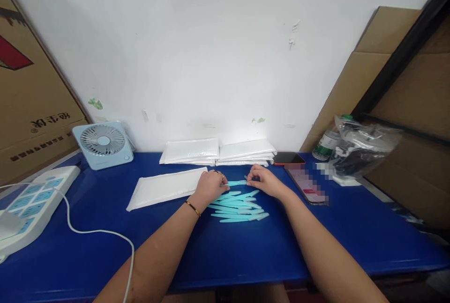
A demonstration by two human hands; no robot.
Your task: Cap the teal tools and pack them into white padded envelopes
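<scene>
A turquoise eyebrow razor (236, 182) is stretched between my two hands over the table. My left hand (210, 185) pinches its handle end, and my right hand (264, 181) has thumb and fingers closed at its pale tip end. Just below lies a loose pile of similar eyebrow razors (235, 210), most with their pale tips pointing right. A white padded envelope (161, 188) lies flat to the left, its right end close to my left hand and partly behind it.
Two stacks of white envelopes (191, 149) rest against the wall. Phones (305, 185) lie to the right, before a bottle (325, 144) and a plastic-wrapped object (358, 151). On the left are a blue fan (103, 146) and a power strip (38, 204), whose cable (101, 231) crosses near my left forearm.
</scene>
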